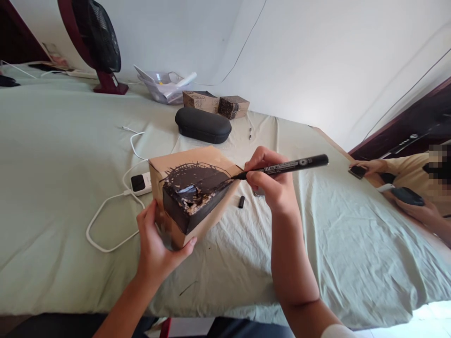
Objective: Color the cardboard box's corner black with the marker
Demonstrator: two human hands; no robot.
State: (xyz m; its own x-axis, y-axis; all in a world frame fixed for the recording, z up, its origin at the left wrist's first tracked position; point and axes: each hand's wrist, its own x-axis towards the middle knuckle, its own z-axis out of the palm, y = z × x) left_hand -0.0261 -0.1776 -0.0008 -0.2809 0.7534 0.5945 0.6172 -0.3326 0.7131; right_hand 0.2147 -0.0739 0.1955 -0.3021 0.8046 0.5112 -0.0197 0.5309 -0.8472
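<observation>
A brown cardboard box (183,162), partly blackened with ink on its top and near corner, rests on the pale green sheet (52,155). My left hand (157,244) grips the box's near lower corner, thumb along its front edge. My right hand (273,180) holds a black marker (289,165) like a pen, its tip touching the box's right top edge where the black patch ends. A small black marker cap (241,202) lies on the sheet just right of the box.
A white power bank (141,183) with a looping white cable (105,225) lies left of the box. Behind are a black oval case (203,125), two more cardboard boxes (214,103), a clear tray (164,87) and a fan (95,42). Another person's hands (394,188) hold dark devices at right.
</observation>
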